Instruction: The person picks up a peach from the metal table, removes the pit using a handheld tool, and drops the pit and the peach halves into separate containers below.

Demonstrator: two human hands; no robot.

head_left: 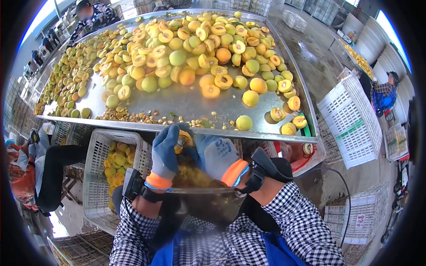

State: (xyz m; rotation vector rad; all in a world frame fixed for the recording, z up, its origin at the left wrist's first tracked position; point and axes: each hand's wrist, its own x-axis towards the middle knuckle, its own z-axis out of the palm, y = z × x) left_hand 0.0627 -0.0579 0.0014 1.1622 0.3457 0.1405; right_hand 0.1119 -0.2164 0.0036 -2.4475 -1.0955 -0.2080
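Roughly mid-view, just below the table's near rim, your gloved left hand points its fingers upward and is closed around a cut fruit. The fruit sits between your two hands; roundish, no clear long axis, opened side seemingly turned down toward you. Your gloved right hand is close beside it, fingers curled inward; cannot tell whether it grips anything.

Far left of you, a person in orange. Next, a white crate below the rim, yellow-green fruit inside. Ahead, the metal table: halves heaped at left, a bigger pile of fruit, whole and halved, across the middle and right, loose pits near the front rim. Rightward, a large white crate stands tilted on a grey floor; beyond it, a person in a blue vest.

Dark round border trims the far-left person. Contents of the container under your hands: yellowish, blurred. Your right fingertips are hard to make out.
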